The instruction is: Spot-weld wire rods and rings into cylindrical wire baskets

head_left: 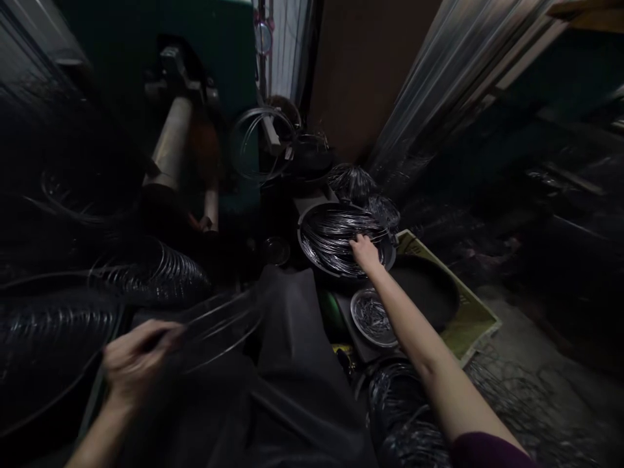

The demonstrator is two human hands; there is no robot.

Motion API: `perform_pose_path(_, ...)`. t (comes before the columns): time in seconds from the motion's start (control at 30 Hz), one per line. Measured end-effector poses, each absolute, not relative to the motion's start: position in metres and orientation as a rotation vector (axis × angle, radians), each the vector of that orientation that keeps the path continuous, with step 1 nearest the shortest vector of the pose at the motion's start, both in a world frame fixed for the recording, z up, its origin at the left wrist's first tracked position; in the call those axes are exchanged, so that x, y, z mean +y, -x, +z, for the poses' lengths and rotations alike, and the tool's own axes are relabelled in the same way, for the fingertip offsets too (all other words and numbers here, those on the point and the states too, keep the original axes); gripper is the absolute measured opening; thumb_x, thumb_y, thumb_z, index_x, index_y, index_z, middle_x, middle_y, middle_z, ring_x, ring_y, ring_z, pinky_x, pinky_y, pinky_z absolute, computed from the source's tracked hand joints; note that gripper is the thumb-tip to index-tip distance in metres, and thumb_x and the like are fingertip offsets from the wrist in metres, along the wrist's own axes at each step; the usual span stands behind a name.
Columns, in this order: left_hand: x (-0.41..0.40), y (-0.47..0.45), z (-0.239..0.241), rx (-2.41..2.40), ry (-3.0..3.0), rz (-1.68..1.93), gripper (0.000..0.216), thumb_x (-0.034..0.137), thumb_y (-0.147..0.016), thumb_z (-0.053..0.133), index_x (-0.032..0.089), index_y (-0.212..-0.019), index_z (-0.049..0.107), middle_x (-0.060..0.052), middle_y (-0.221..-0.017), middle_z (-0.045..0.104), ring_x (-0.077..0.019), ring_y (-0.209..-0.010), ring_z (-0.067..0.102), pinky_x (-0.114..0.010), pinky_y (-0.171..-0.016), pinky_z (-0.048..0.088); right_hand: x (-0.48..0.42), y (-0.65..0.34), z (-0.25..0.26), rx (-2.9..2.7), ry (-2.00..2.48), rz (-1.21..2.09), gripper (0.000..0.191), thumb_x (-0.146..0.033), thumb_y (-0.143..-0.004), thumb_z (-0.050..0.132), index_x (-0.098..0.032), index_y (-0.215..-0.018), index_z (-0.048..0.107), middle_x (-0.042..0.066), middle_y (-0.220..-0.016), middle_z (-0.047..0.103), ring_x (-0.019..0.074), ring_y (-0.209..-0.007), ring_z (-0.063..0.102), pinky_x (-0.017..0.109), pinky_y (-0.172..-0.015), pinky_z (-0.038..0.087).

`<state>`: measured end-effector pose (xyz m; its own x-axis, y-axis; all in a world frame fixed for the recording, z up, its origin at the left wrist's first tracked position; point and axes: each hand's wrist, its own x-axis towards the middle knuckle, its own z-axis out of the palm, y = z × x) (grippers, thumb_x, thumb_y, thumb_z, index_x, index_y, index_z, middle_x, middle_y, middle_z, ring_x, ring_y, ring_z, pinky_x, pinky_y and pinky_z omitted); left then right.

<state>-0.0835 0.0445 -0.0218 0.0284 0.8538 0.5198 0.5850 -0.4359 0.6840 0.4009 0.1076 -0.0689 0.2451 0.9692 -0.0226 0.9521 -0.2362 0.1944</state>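
My right hand (364, 251) reaches forward into a round dark pan (307, 250) filled with thin shiny wire pieces (331, 237); its fingers curl down onto the wires. My left hand (134, 361) is low at the left, blurred by motion, closed on several thin wire loops (221, 325) that arc out to the right. A dark cloth (287, 364) lies over my lap between the two arms.
A small round dish of short metal pieces (373, 318) sits below the pan. Coils of wire (151, 273) pile up at the left, another coil (404, 409) by my right arm. A machine with a pale roller (170, 143) stands behind. Yellow board (468, 312) at right.
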Motion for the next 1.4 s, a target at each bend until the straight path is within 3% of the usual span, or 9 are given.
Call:
perform_pose_path(0.17, 0.050, 0.062, -0.081, 1.436, -1.991, 1.017, 0.037, 0.043, -0.074, 0.062, 0.016, -0.050, 0.055, 0.005, -0.042, 0.047, -0.0069, -0.037, 0.038, -0.020, -0.041, 0.032, 0.102, -0.417, -0.067, 1.864, -2.253, 0.100, 0.026, -0.016, -0.087, 0.047, -0.010, -0.111, 0.053, 0.016, -0.103, 0.060, 0.0227, -0.091, 0.056, 0.030, -0.074, 0.040)
perform_pose_path(0.27, 0.046, 0.059, -0.096, 1.462, -1.959, 0.953, 0.035, 0.045, -0.081, 0.055, 0.017, -0.061, 0.061, 0.001, -0.057, 0.059, -0.0115, -0.055, 0.052, -0.023, -0.058, 0.041, 0.106, -0.427, -0.073, 1.978, -2.277, 0.019, 0.010, -0.019, -0.085, 0.050, -0.013, -0.090, 0.057, 0.015, -0.090, 0.061, 0.0234, -0.080, 0.058, 0.034, -0.070, 0.039)
perform_pose_path(0.37, 0.041, 0.069, -0.087, 1.459, -1.878, 1.029, 0.033, 0.043, -0.088, 0.045, 0.018, -0.086, 0.067, -0.004, -0.082, 0.066, -0.0164, -0.082, 0.059, -0.030, -0.082, 0.043, 0.104, -0.416, -0.078, 2.172, -2.535, -0.257, 0.027, -0.033, -0.085, 0.055, -0.021, -0.062, 0.047, 0.005, -0.061, 0.050, 0.0221, -0.066, 0.055, 0.039, -0.069, 0.037)
perform_pose_path(0.47, 0.030, 0.082, -0.063, 1.557, -1.622, 1.259, 0.031, 0.041, -0.090, 0.046, 0.017, -0.095, 0.065, -0.003, -0.083, 0.064, -0.0149, -0.081, 0.059, -0.028, -0.080, 0.044, 0.077, -0.380, -0.061, 2.117, -2.777, -0.506, 0.036, -0.037, -0.076, 0.067, -0.026, -0.057, 0.039, -0.003, -0.048, 0.032, 0.0193, -0.051, 0.044, 0.041, -0.065, 0.035)
perform_pose_path(0.57, 0.018, 0.079, -0.027, 1.464, -1.519, 1.325, 0.031, 0.040, -0.091, 0.046, 0.017, -0.098, 0.066, -0.002, -0.078, 0.064, -0.0130, -0.076, 0.059, -0.025, -0.076, 0.045, 0.039, -0.330, -0.019, 2.102, -3.003, -0.700, 0.023, -0.040, -0.074, 0.068, -0.028, -0.066, 0.050, 0.000, -0.053, 0.041, 0.0177, -0.050, 0.042, 0.037, -0.056, 0.033)
perform_pose_path(0.77, 0.022, 0.000, 0.027, 0.688, -1.579, 0.897, 0.029, 0.034, -0.083, 0.062, 0.020, -0.109, 0.064, -0.004, -0.099, 0.064, -0.0184, -0.100, 0.059, -0.030, -0.092, 0.044, 0.036, -0.239, 0.062, 1.980, -2.810, -2.258, 0.017, -0.045, -0.078, 0.064, -0.029, -0.074, 0.059, -0.001, -0.058, 0.048, 0.0081, -0.043, 0.038, 0.029, -0.043, 0.026)
perform_pose_path(0.93, 0.030, -0.042, 0.028, 0.634, -1.260, 0.862, 0.025, 0.043, -0.085, 0.058, 0.018, -0.089, 0.061, 0.002, -0.064, 0.050, -0.0095, -0.061, 0.054, -0.020, -0.059, 0.046, 0.066, -0.191, 0.069, 2.027, -2.583, -2.605, 0.016, -0.040, -0.085, 0.054, -0.027, -0.089, 0.061, 0.000, -0.086, 0.061, 0.0111, -0.074, 0.060, 0.024, -0.054, 0.040)
perform_pose_path(1.2, 0.063, -0.014, 0.022, 0.824, -0.865, 1.124, 0.025, 0.039, -0.094, 0.043, 0.017, -0.083, 0.049, 0.009, -0.047, 0.027, -0.0030, -0.035, 0.024, -0.014, -0.037, 0.026, 0.010, -0.138, -0.001, 2.386, -2.350, -2.097, 0.041, -0.057, -0.076, 0.060, -0.017, -0.086, 0.066, 0.003, -0.078, 0.065, 0.0171, -0.078, 0.059, 0.028, -0.067, 0.047)
perform_pose_path(1.4, 0.076, -0.004, 0.001, 0.781, -0.843, 1.068, 0.026, 0.040, -0.089, 0.053, 0.016, -0.083, 0.046, 0.002, -0.061, 0.057, -0.0083, -0.055, 0.058, -0.018, -0.058, 0.047, 0.034, -0.121, -0.013, 2.011, -2.233, -2.515, 0.039, -0.049, -0.064, 0.074, -0.016, -0.082, 0.066, 0.000, -0.066, 0.061, 0.0101, -0.054, 0.053, 0.022, -0.049, 0.042)
